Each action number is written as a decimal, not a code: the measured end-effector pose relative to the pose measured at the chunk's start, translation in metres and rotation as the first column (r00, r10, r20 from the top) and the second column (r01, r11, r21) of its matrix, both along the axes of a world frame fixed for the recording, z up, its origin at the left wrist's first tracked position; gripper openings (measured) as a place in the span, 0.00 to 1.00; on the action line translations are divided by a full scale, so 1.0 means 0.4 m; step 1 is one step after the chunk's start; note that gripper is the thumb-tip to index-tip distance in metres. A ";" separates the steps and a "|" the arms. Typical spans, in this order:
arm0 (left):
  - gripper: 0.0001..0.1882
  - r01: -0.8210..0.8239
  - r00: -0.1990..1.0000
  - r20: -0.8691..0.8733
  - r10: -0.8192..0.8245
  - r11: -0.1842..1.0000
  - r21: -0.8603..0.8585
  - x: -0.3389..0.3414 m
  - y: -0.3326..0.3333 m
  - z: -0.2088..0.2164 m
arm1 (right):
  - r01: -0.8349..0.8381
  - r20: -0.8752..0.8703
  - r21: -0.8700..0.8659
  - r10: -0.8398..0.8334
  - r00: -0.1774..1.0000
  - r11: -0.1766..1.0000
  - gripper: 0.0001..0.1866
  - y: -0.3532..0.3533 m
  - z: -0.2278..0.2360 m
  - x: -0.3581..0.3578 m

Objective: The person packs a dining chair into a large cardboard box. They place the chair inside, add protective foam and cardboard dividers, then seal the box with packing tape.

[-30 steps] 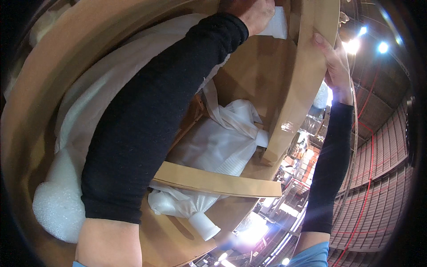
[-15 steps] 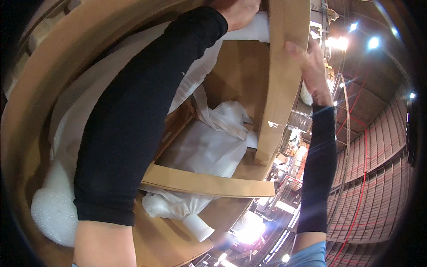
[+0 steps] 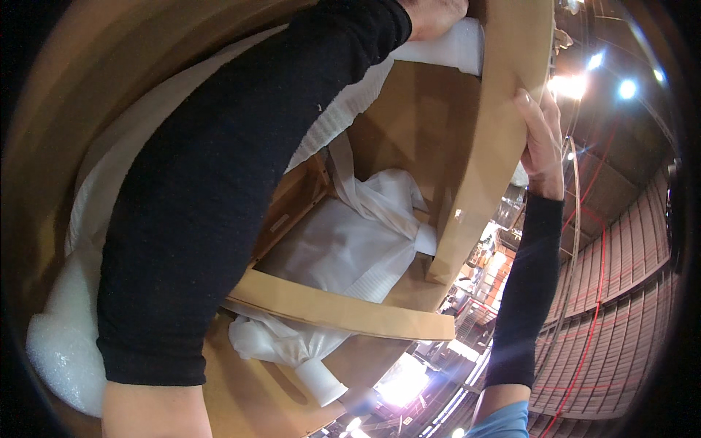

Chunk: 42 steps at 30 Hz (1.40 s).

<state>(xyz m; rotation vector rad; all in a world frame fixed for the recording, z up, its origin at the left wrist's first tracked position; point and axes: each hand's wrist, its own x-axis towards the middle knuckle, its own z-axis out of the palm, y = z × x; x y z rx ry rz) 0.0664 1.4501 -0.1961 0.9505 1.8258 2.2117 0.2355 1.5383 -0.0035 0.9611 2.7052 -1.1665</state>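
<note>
My left hand is at the top edge of the view, curled beside the end of a white foam-wrapped piece. Its fingertips are hidden. My right hand holds the outer side of an upright cardboard strip, its thumb toward the strip's face. Between my arms, inside a large cardboard box, lies a brown wooden frame. White foam sheet wraps the parts around it. Below, a cardboard crosspiece runs over another foam-wrapped end.
A thick bubble-wrapped bundle bulges at the lower left, beside my left forearm. Curved cardboard wall rises along the left. Beyond my right arm are bright lamps and a ribbed metal surface of the building.
Both hands and the upright cardboard strip have shifted right in the view. The right hand also sits slightly lower. The bubble-wrapped bundle appears farther left.
</note>
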 end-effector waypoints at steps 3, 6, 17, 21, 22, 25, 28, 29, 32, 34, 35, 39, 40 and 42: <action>0.17 0.099 0.995 0.005 -0.099 0.995 -0.031 0.005 -0.011 0.003 | 0.005 -0.052 0.044 -0.003 0.999 0.999 0.35 -0.020 -0.017 0.018; 0.17 0.141 0.990 0.020 -0.140 0.989 -0.043 0.008 -0.027 0.001 | 0.034 -0.069 0.107 -0.027 0.997 0.994 0.36 -0.054 -0.048 0.017; 0.17 0.044 0.995 0.085 -0.052 0.995 0.093 0.012 -0.019 -0.022 | -0.098 0.032 0.227 0.093 0.995 0.969 0.41 -0.050 -0.058 -0.006; 0.17 0.116 0.979 0.126 -0.161 0.946 0.304 0.029 -0.028 -0.030 | -0.106 -0.026 0.270 0.117 0.993 0.957 0.43 -0.051 -0.074 0.022; 0.16 0.073 0.985 0.133 -0.110 0.963 0.261 0.028 -0.021 -0.033 | -0.111 -0.037 0.263 0.124 0.992 0.958 0.44 -0.057 -0.079 0.014; 0.16 -0.028 0.994 0.107 0.008 0.981 0.189 0.035 -0.022 -0.032 | -0.145 -0.048 0.330 0.170 0.984 0.933 0.44 -0.052 -0.085 0.003; 0.14 0.076 0.976 0.183 -0.115 0.975 0.208 0.049 -0.031 -0.036 | -0.109 -0.044 0.305 0.129 0.991 0.946 0.44 -0.058 -0.088 0.006; 0.14 0.142 0.955 0.225 -0.194 0.963 0.227 0.059 -0.029 -0.036 | -0.082 -0.042 0.274 0.097 0.994 0.958 0.44 -0.057 -0.087 0.012; 0.12 0.082 0.959 0.235 -0.158 0.950 0.302 0.065 -0.053 -0.015 | -0.076 -0.017 0.211 0.081 0.997 0.974 0.44 -0.039 -0.077 -0.003; 0.11 0.056 0.959 0.257 -0.122 0.967 0.249 0.074 -0.064 -0.009 | -0.120 -0.005 0.294 0.127 0.992 0.948 0.44 -0.056 -0.074 -0.009; 0.11 0.044 0.958 0.268 -0.104 0.974 0.222 0.077 -0.067 -0.006 | -0.141 0.002 0.334 0.148 0.989 0.932 0.43 -0.066 -0.073 -0.009; 0.12 0.071 0.976 0.197 -0.096 0.989 0.131 0.080 -0.071 -0.020 | -0.065 -0.079 0.317 0.095 0.992 0.946 0.42 -0.088 -0.092 -0.002; 0.12 0.054 0.982 0.174 -0.072 0.993 0.110 0.083 -0.072 -0.020 | -0.038 -0.079 0.265 0.061 0.995 0.963 0.41 -0.085 -0.086 -0.007; 0.12 -0.011 0.995 0.101 0.003 0.996 0.088 0.088 -0.060 -0.023 | 0.018 -0.089 0.157 -0.004 0.996 0.987 0.39 -0.069 -0.076 -0.015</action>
